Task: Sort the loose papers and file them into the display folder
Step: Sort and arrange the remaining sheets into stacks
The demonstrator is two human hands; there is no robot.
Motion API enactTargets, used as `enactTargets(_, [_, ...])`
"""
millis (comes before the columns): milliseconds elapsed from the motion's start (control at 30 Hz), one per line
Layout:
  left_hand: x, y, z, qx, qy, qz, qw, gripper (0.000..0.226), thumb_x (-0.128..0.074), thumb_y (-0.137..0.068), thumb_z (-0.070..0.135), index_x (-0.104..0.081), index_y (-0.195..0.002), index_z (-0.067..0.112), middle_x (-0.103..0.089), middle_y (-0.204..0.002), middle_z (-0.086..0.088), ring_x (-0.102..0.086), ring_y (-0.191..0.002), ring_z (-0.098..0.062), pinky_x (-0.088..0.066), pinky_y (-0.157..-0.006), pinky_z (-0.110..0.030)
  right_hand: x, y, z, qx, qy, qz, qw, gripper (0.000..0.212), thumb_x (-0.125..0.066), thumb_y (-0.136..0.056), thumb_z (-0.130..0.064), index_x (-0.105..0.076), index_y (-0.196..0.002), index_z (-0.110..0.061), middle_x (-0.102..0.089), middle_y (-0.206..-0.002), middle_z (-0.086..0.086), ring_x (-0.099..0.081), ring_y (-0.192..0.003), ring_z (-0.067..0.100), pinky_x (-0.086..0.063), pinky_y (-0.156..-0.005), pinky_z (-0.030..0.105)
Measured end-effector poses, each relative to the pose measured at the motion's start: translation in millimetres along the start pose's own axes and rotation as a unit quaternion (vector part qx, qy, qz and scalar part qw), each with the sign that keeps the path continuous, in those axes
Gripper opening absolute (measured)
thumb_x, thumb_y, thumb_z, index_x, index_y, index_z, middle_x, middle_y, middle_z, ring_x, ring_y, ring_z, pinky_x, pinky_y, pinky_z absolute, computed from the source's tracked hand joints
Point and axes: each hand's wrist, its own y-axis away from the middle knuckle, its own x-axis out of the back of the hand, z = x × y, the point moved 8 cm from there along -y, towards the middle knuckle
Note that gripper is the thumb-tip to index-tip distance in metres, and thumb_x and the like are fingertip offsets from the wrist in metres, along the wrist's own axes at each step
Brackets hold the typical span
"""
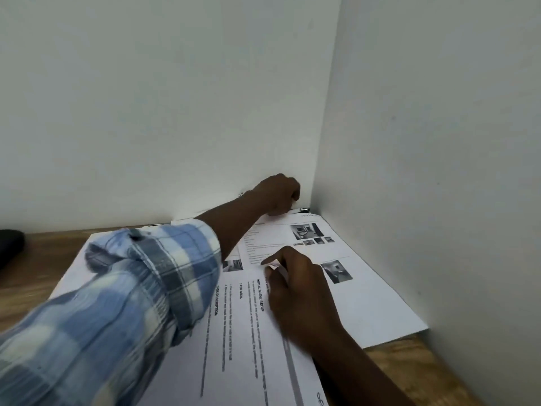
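Several printed sheets [366, 303] lie overlapped on a wooden table [35, 276], pushed into the corner of two white walls. The far sheet [275, 232] carries small photos and text. The near sheet [243, 332] has headings printed sideways. My left hand [278, 194], in a blue plaid sleeve, reaches to the corner with its fingers curled over the far sheet's top edge. My right hand [295, 285] rests on the near sheet, and its thumb and forefinger pinch a lifted paper corner [274, 264]. No display folder is plainly in view.
White walls [424, 142] close in the back and right side of the table. A small dark item [305, 209] sits right in the corner beyond the sheets. A dark object [10, 244] lies at the table's far left edge, cut off by the frame.
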Motion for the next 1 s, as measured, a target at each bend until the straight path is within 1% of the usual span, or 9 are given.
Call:
enactTargets(133, [-11.0, -25.9, 23.5, -0.043, -0.073, -0.049, 0.995, 0.016, -0.063, -0.089, 0.021, -0.070, -0.103, 0.024, -0.067, -0.106, -0.003, -0.064, -0.096, -0.028, -0.045, -0.073, -0.030, -4.2, -3.3, -0.5, -0.004, -0.005, -0.016, 1.000, 0.008, -0.055, -0.102, -0.025, -0.063, -0.104, -0.027, -0.073, -0.104, -0.011, -0.066, -0.093, 0.007, -0.044, -0.071, 0.015])
enactTargets(300, [-13.0, -30.1, 29.9, -0.049, -0.089, -0.178, 0.979, 0.007, -0.062, -0.075, 0.012, -0.065, -0.069, 0.010, -0.064, -0.064, -0.006, -0.060, -0.060, -0.027, -0.041, -0.051, -0.022, -4.9, -3.6, -0.3, -0.002, -0.001, -0.030, 1.000, 0.011, -0.057, -0.102, -0.025, -0.063, -0.111, -0.026, -0.072, -0.112, -0.010, -0.066, -0.098, 0.009, -0.037, -0.065, 0.005])
enactTargets(367, [-11.3, -26.9, 28.7, -0.041, -0.073, -0.182, 0.980, 0.002, -0.065, -0.072, 0.010, -0.067, -0.073, 0.008, -0.062, -0.063, -0.011, -0.057, -0.056, -0.028, -0.038, -0.045, -0.018, -5.1, -4.3, -0.3, -0.004, 0.004, -0.032, 0.999, 0.011, -0.056, -0.102, -0.026, -0.063, -0.112, -0.026, -0.072, -0.113, -0.010, -0.065, -0.097, 0.008, -0.036, -0.063, 0.005])
enactTargets(433, [-10.7, -24.2, 28.1, -0.045, -0.061, -0.148, 0.986, 0.018, -0.067, -0.075, 0.007, -0.073, -0.092, 0.008, -0.068, -0.078, -0.013, -0.064, -0.073, -0.032, -0.048, -0.052, -0.022, -5.9, -5.5, -0.6, -0.004, 0.005, -0.038, 0.999, 0.012, -0.056, -0.103, -0.028, -0.062, -0.113, -0.026, -0.071, -0.114, -0.010, -0.062, -0.093, 0.007, -0.035, -0.061, 0.005])
enactTargets(500, [-9.7, -21.1, 26.6, -0.052, -0.053, -0.103, 0.992, 0.028, -0.069, -0.080, 0.012, -0.075, -0.106, 0.020, -0.074, -0.098, -0.003, -0.067, -0.094, -0.027, -0.059, -0.073, -0.034, -6.9, -6.0, -0.5, -0.003, 0.007, -0.041, 0.999, 0.012, -0.056, -0.103, -0.028, -0.062, -0.113, -0.025, -0.071, -0.113, -0.009, -0.061, -0.090, 0.007, -0.034, -0.061, 0.006])
enactTargets(567, [-5.7, -18.0, 22.9, -0.053, -0.024, -0.071, 0.996, 0.032, -0.069, -0.083, 0.018, -0.072, -0.113, 0.028, -0.071, -0.107, 0.007, -0.062, -0.097, -0.019, -0.057, -0.081, -0.036, -8.1, -6.4, 0.9, -0.004, 0.006, -0.040, 0.999, 0.011, -0.056, -0.103, -0.028, -0.062, -0.112, -0.025, -0.072, -0.110, -0.009, -0.064, -0.094, 0.009, -0.035, -0.062, 0.007])
enactTargets(833, [11.3, -5.6, 15.5, -0.067, 0.020, -0.011, 0.997, 0.004, -0.065, -0.087, 0.017, -0.064, -0.085, 0.020, -0.062, -0.083, 0.007, -0.057, -0.083, -0.021, -0.041, -0.070, -0.029, -10.3, -6.6, 1.2, 0.006, 0.003, -0.023, 1.000, 0.011, -0.052, -0.103, -0.030, -0.062, -0.106, -0.026, -0.073, -0.101, -0.010, -0.066, -0.089, 0.009, -0.047, -0.073, 0.021])
enactTargets(900, [16.7, -3.2, 11.7, -0.069, 0.038, -0.015, 0.997, 0.005, -0.063, -0.094, 0.019, -0.059, -0.097, 0.019, -0.059, -0.089, 0.006, -0.055, -0.088, -0.021, -0.037, -0.072, -0.028, -11.0, -6.8, 1.7, 0.008, 0.000, -0.023, 1.000, 0.011, -0.053, -0.103, -0.032, -0.062, -0.107, -0.026, -0.073, -0.103, -0.011, -0.067, -0.091, 0.008, -0.051, -0.076, 0.021])
enactTargets(1000, [17.8, -0.9, 3.3, -0.053, 0.062, -0.059, 0.995, 0.030, -0.057, -0.104, 0.038, -0.045, -0.114, 0.013, -0.059, -0.098, 0.000, -0.052, -0.089, -0.023, -0.037, -0.075, -0.032, -11.6, -6.6, 1.1, 0.018, 0.005, -0.020, 1.000, 0.011, -0.052, -0.103, -0.031, -0.062, -0.106, -0.027, -0.073, -0.102, -0.012, -0.066, -0.091, 0.009, -0.053, -0.080, 0.026])
